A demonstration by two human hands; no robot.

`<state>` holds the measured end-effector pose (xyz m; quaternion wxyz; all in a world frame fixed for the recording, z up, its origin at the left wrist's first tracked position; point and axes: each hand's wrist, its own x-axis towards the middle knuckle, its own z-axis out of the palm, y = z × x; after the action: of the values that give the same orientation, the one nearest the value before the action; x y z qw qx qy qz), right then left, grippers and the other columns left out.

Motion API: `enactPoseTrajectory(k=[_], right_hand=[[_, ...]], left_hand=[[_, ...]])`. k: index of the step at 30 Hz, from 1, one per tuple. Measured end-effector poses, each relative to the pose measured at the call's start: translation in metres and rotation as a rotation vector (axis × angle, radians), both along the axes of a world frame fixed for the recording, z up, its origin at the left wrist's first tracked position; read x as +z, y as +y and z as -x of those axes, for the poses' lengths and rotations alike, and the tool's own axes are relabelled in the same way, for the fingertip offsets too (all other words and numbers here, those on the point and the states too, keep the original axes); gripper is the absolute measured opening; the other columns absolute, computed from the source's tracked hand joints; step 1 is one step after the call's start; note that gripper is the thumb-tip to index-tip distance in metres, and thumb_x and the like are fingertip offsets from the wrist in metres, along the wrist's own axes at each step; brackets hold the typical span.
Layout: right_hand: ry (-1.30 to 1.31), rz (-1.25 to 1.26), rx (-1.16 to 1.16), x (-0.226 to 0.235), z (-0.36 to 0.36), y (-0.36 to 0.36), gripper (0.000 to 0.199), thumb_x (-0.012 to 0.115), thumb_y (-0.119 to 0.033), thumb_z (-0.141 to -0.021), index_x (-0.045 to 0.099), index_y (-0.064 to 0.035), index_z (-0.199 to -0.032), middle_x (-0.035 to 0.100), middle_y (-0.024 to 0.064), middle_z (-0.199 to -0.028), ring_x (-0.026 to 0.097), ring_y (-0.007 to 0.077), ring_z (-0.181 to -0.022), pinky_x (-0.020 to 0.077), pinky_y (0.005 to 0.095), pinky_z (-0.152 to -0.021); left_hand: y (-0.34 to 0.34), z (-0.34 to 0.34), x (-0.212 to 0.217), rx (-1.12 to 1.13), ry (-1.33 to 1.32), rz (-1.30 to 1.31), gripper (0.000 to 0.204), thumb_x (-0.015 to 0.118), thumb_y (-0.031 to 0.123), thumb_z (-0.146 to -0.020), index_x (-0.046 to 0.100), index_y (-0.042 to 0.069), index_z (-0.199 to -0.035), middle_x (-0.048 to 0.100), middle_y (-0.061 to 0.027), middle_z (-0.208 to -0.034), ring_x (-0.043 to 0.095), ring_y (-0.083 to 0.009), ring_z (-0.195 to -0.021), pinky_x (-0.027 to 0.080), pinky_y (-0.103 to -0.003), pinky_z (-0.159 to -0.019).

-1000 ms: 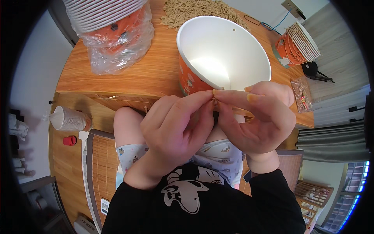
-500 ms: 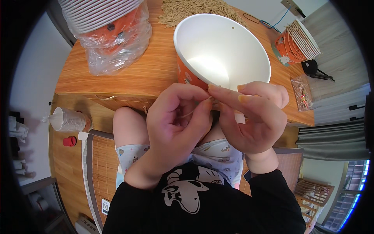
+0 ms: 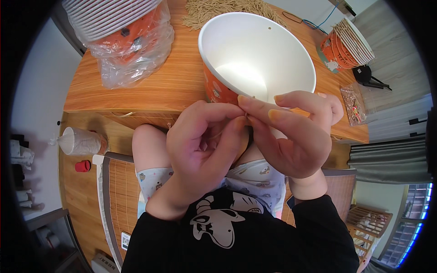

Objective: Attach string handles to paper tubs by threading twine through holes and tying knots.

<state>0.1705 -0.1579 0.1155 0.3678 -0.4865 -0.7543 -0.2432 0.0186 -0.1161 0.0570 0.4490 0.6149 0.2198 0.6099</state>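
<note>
My left hand and my right hand meet fingertip to fingertip just in front of the near rim of a large paper bucket, white inside and orange outside. The bucket stands on the wooden table at its near edge. Both hands pinch a small thin tan cord between thumb and forefinger; the fingers hide nearly all of it. The right hand's other fingers are spread, with its little finger against the bucket's wall. My knees show below the hands.
A stack of buckets in a clear plastic bag stands at the table's far left. A heap of tan cords lies at the back, an orange bucket stack and a small clear bag at the right. Bagged plastic cups lie on the floor.
The hands have stayed pinched together at the bucket's rim, with the fingers shifting slightly. The tan piece seen between the fingertips a second ago is now covered.
</note>
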Motion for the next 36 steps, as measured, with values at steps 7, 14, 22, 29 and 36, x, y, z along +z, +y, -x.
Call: enactPoseTrajectory(k=[7,14,22,29,36], right_hand=[[-0.105,-0.091,-0.025,0.001,-0.002,-0.003,0.033,0.086,-0.005,-0.062,0.079,-0.0185,-0.091,0.068,-0.0096,-0.084,0.055,0.0087,-0.079,0.0317,0.0306,-0.075],[-0.099,-0.209,0.050,-0.008,-0.008,0.002,0.050,0.084,-0.004,-0.071,0.055,-0.0165,-0.111,0.076,-0.0059,-0.089,0.058,0.0092,-0.074,0.0333,0.0299,-0.074],[0.011,-0.156,0.165,-0.019,-0.016,0.009,0.019,0.076,-0.013,-0.072,0.063,-0.0169,-0.086,0.076,-0.0051,-0.103,0.059,0.0089,-0.090,0.0297,0.0309,-0.084],[0.095,-0.106,0.189,-0.017,-0.016,0.011,0.023,0.079,-0.008,-0.075,0.066,-0.0135,-0.094,0.076,-0.0072,-0.100,0.057,0.0084,-0.085,0.0297,0.0275,-0.080],[0.131,-0.080,0.192,-0.019,-0.019,0.011,0.026,0.085,-0.013,-0.071,0.071,-0.0135,-0.094,0.075,-0.0107,-0.097,0.057,0.0076,-0.084,0.0304,0.0273,-0.080]], left_hand=[[-0.009,0.012,0.011,-0.553,-0.402,0.505,0.019,0.059,0.000,-0.099,0.064,-0.007,-0.117,0.056,0.0026,-0.073,0.043,-0.0015,-0.060,0.031,-0.019,-0.052],[-0.004,0.009,0.013,-0.606,-0.382,0.629,0.019,0.060,0.000,-0.099,0.065,-0.007,-0.116,0.063,0.0002,-0.077,0.050,-0.0012,-0.063,0.034,-0.017,-0.053],[-0.008,-0.003,0.011,-0.291,-0.260,0.370,0.013,0.064,-0.004,-0.095,0.064,-0.006,-0.108,0.066,-0.0011,-0.084,0.056,-0.0001,-0.071,0.042,-0.014,-0.061],[-0.005,-0.003,0.006,-0.234,-0.189,0.245,0.011,0.064,-0.003,-0.095,0.063,-0.005,-0.106,0.063,0.0000,-0.081,0.054,-0.0001,-0.070,0.041,-0.015,-0.061],[-0.004,-0.005,0.006,-0.185,-0.125,0.175,0.009,0.064,-0.003,-0.095,0.065,-0.004,-0.104,0.061,0.0007,-0.081,0.054,-0.0014,-0.069,0.041,-0.017,-0.058]])
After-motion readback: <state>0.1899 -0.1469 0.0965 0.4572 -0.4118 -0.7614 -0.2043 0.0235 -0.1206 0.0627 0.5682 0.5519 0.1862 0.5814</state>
